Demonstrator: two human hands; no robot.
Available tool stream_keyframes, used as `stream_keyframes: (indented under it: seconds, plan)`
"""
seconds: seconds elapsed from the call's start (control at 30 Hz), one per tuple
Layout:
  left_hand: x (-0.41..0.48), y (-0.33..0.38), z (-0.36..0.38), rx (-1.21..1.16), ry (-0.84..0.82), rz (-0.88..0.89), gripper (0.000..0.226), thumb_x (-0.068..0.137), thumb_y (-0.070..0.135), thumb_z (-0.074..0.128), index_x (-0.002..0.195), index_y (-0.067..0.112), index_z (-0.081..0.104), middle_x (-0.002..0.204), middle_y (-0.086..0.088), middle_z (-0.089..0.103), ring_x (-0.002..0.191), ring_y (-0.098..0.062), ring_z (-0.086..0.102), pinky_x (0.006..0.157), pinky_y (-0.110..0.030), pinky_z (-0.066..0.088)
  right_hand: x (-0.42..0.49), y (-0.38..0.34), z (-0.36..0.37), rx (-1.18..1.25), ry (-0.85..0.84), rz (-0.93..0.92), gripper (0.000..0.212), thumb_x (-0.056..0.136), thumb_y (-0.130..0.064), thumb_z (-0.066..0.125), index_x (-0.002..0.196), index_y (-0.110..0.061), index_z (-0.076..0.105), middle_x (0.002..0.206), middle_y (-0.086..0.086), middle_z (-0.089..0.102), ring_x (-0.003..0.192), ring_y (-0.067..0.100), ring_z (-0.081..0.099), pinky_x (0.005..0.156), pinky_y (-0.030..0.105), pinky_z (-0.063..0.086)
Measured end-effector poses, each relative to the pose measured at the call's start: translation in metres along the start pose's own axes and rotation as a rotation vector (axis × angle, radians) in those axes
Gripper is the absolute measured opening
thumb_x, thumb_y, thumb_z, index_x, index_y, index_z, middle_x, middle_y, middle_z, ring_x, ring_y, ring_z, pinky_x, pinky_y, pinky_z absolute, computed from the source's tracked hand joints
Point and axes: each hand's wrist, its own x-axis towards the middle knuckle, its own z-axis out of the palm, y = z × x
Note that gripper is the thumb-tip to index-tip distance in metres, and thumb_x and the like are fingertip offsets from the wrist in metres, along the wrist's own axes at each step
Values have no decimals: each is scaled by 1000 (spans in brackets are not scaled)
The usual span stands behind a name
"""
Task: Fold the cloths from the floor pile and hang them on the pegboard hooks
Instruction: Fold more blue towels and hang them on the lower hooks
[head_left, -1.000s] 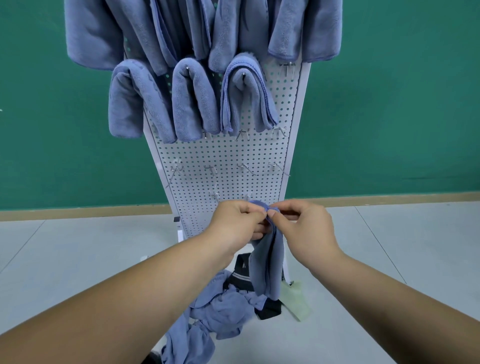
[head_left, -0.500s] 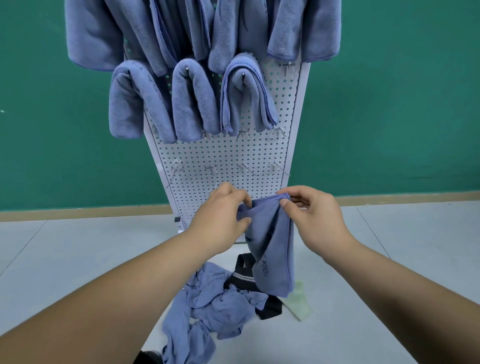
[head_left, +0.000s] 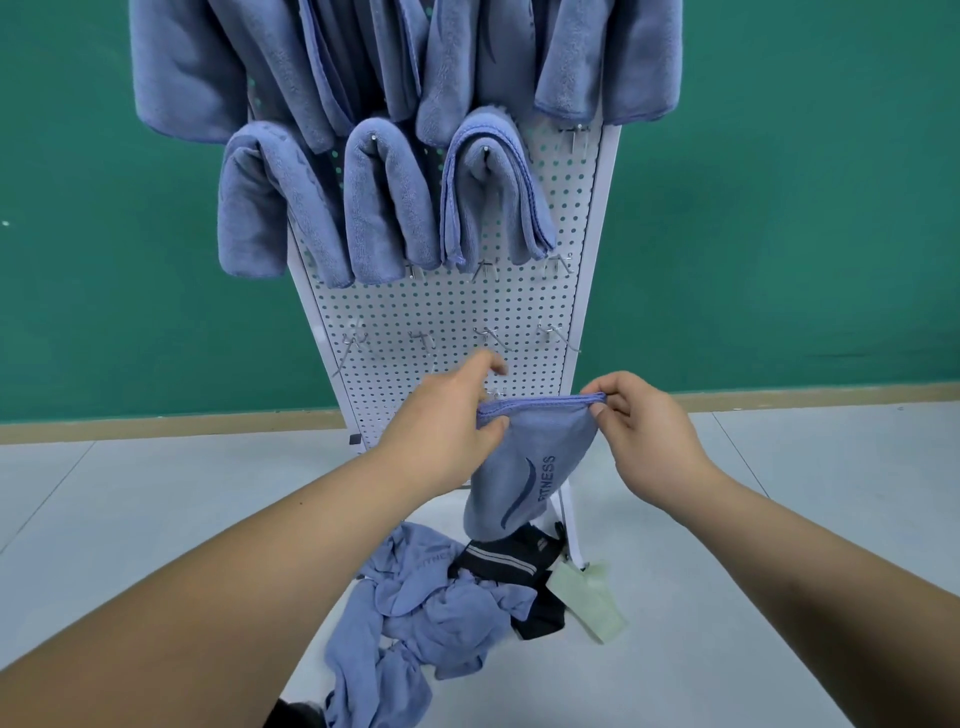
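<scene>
A blue cloth (head_left: 524, 478) printed "FITNESS" hangs in front of the lower white pegboard (head_left: 457, 312). My left hand (head_left: 447, 421) pinches its top left corner, and my right hand (head_left: 634, 421) pinches the top right corner, so the upper hem is stretched flat between them. Below, a pile of crumpled blue cloths (head_left: 415, 603) lies on the floor. Several folded blue cloths (head_left: 384, 197) hang on hooks in the upper rows. A row of bare hooks (head_left: 488, 338) sits just above my hands.
A black striped cloth (head_left: 514, 566) and a pale green cloth (head_left: 592, 597) lie beside the pile at the board's foot. A green wall (head_left: 779, 208) stands behind the board. Grey floor (head_left: 779, 519) spreads to both sides.
My hands have drawn apart, spreading the cloth's top edge from a bunched pinch into a straight hem. The cloth has opened and its printed side now faces me.
</scene>
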Motion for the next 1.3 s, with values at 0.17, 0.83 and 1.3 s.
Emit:
stream_keyframes:
  seconds: [0.17, 0.83, 1.3]
  plan:
    - [1, 3, 9, 21, -158, 124, 43, 93, 52, 70, 131, 34, 62, 118, 13, 61, 111, -11, 57, 99, -36, 50, -8, -15, 10, 96, -111, -106, 19, 107, -15, 57, 108, -31, 64, 97, -10, 76, 90, 6, 71, 83, 29, 54]
    - [5, -15, -13, -592, 153, -241, 15, 107, 32, 57, 95, 25, 61, 73, 1, 66, 69, -16, 50, 70, -35, 40, -3, 38, -12, -119, -685, 165, 30, 75, -33, 95, 93, -15, 79, 90, 0, 80, 81, 17, 72, 76, 32, 60]
    - [6, -51, 1, -600, 312, -611, 17, 106, 33, 57, 104, 17, 59, 87, -4, 60, 74, -23, 51, 61, -33, 35, 8, 42, -44, 469, -135, 307, 30, 97, -27, 75, 123, -13, 69, 113, 4, 80, 112, 26, 75, 99, 43, 59]
